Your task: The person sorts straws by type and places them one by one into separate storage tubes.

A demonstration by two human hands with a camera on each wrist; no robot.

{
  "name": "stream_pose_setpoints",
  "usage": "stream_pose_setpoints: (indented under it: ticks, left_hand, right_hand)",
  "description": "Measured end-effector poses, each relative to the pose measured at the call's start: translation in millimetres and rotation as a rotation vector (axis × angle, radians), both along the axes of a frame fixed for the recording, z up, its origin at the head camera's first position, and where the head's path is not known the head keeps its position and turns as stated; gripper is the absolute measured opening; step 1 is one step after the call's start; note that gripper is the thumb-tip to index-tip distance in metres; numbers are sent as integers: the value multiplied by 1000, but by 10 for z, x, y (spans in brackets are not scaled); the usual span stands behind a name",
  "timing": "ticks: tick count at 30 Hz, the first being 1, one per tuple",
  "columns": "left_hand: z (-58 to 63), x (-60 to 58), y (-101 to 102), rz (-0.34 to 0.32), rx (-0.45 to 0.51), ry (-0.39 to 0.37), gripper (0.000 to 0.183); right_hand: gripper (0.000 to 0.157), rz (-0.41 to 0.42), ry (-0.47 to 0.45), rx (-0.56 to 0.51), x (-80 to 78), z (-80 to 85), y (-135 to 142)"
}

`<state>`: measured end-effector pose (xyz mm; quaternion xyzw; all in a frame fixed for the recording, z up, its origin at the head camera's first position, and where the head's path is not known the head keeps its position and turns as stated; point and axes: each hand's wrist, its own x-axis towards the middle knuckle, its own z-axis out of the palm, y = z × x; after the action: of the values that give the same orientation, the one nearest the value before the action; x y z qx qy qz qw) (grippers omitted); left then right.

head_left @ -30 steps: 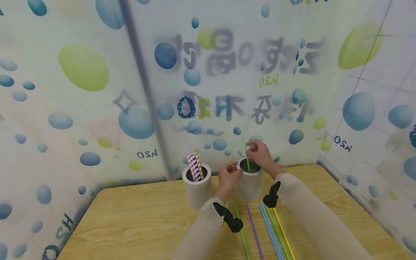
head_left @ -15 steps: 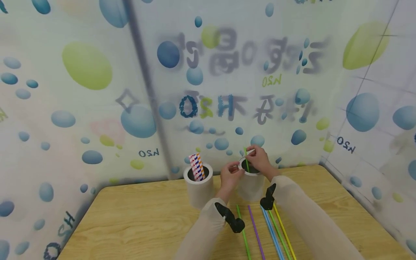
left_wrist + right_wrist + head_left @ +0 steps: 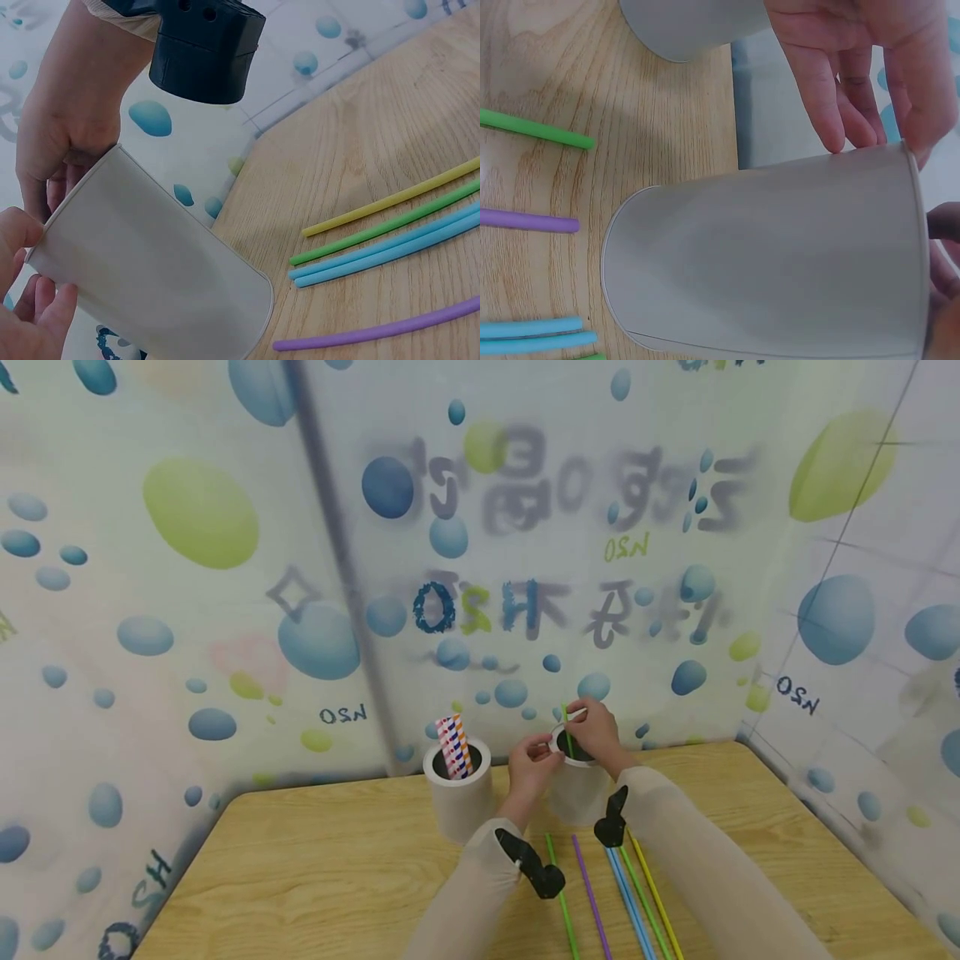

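My right hand [image 3: 596, 731] pinches a thin green straw [image 3: 570, 747] that stands in the right-hand white cup [image 3: 577, 795], its lower end inside and its top sticking up above the rim. On the near left side of that cup, my left hand [image 3: 531, 770] holds the rim, thumb and fingers against the wall, as the right wrist view shows the hand [image 3: 870, 71] at the cup [image 3: 780, 255]. The left wrist view has the right hand [image 3: 71, 127] reaching down behind the cup [image 3: 157, 262], which hides its fingertips and the straw.
A second white cup [image 3: 459, 814] stands to the left, holding several patterned straws [image 3: 454, 747]. On the wooden table [image 3: 315, 860] in front lie a green straw [image 3: 569, 927], a purple straw [image 3: 591, 893], two blue straws [image 3: 629, 902], another green straw [image 3: 642, 893] and a yellow straw [image 3: 655, 893].
My right hand has come down a little with the green straw, which sits lower in the right-hand cup. The left hand keeps its hold on the rim.
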<state>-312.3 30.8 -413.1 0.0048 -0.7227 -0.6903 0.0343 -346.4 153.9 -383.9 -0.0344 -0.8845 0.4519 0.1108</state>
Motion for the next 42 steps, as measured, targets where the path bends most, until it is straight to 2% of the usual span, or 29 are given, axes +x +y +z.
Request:
stream_pose_setpoints:
  ticks: [7,23,32,42]
  left_hand:
    - [-16,-11,3,5,-3,1,29]
    - [-13,-2,7,13,9,15,28]
    - [-8,2,17,20,26,36,29]
    - [-12,3,12,11,50,21,30]
  right_hand:
    - [24,-18,-3,-4,11,6,2]
    - [29,12,-77,-68,-2,74,68]
    - [30,61,-64,-107,68,172,149]
    - [32,99,-59,-146,185,217,341]
